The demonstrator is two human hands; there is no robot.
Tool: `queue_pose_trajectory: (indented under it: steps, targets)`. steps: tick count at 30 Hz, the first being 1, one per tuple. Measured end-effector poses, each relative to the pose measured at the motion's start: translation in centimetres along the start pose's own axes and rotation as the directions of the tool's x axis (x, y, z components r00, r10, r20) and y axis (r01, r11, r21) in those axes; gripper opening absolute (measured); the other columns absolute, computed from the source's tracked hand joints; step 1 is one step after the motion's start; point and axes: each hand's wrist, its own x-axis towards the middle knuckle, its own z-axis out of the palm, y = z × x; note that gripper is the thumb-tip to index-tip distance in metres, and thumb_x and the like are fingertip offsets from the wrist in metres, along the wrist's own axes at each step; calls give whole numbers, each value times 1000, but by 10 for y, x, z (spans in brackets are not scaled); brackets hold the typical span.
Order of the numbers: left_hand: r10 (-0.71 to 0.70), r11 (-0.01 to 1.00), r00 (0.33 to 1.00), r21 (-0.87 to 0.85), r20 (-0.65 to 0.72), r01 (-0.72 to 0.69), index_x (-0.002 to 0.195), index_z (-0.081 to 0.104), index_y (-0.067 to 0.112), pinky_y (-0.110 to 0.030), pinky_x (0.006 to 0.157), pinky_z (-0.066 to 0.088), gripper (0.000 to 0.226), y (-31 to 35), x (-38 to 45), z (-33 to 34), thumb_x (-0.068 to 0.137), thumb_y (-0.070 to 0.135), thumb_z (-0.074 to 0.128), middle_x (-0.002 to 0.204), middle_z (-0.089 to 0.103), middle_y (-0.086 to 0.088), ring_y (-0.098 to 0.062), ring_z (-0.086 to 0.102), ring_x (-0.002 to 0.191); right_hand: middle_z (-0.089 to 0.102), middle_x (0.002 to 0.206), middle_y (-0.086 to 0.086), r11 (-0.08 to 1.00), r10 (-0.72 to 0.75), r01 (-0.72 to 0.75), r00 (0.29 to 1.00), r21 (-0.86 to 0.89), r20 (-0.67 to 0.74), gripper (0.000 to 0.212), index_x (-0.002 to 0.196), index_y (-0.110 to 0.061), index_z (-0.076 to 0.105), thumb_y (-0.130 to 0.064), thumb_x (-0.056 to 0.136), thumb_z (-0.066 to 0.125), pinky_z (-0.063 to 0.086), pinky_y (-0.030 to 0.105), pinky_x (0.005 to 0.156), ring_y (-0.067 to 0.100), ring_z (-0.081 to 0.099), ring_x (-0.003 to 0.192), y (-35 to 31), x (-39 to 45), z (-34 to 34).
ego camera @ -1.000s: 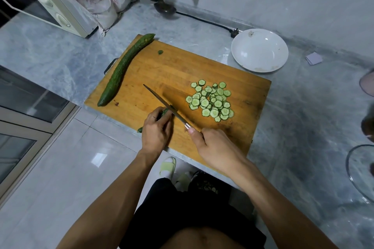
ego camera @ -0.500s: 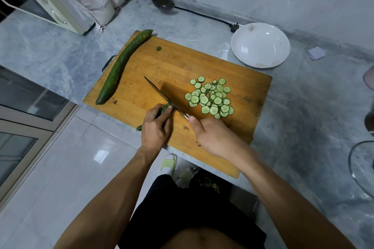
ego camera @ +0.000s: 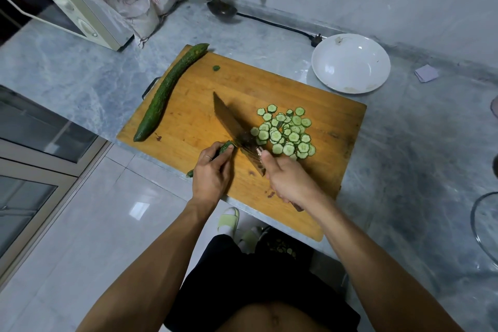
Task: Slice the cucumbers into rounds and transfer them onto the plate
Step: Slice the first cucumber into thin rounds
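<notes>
Cleaver [ego camera: 234, 124] separates cucumber stub [ego camera: 225, 147] from rounds [ego camera: 286, 132]

Both forearms are bare, with no sleeves showing. The left hand [ego camera: 211, 174] wears a thin ring on one finger; the right hand [ego camera: 289, 183] wears none that shows. Below the cutting board [ego camera: 336, 127] appear black shorts, a bare midriff and pale green slippers with white socks.

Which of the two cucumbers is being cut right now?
The short cucumber under the left hand, beside the knife. The other, the whole cucumber, lies untouched along the board's far left edge.
</notes>
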Motion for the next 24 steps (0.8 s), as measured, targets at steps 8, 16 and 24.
queue_pose_trajectory:
  steps: [8, 16, 24]
  targets:
    - [6, 1000, 1000, -27, -14, -6, 109, 74, 7, -27, 88, 47, 22, 1, -1, -2, 91, 10, 63, 122, 66, -12, -31, 61, 107, 60, 68, 3, 943, -182, 170, 983, -286, -16, 59, 96, -12, 65, -58, 101, 28, 44, 38, 48, 21, 58, 59, -1, -23, 6]
    - [15, 999, 1000, -32, -26, -16, 104, 76, 6, -22, 90, 43, 23, 6, -2, -6, 90, 13, 58, 118, 68, -11, -30, 62, 106, 56, 68, 7, 935, -162, 151, 987, -321, -7, 56, 75, -13, 49, -57, 102, 28, 35, 34, 47, 24, 54, 57, -5, -40, 2]
    - [15, 999, 999, -34, -30, -16, 103, 76, 5, -28, 89, 48, 24, 4, -1, -3, 91, 15, 58, 117, 68, -13, -32, 63, 105, 53, 70, 3, 947, -109, 106, 994, -302, 7, 53, 70, -17, 46, -56, 102, 28, 35, 32, 46, 18, 53, 60, -13, -43, 1]
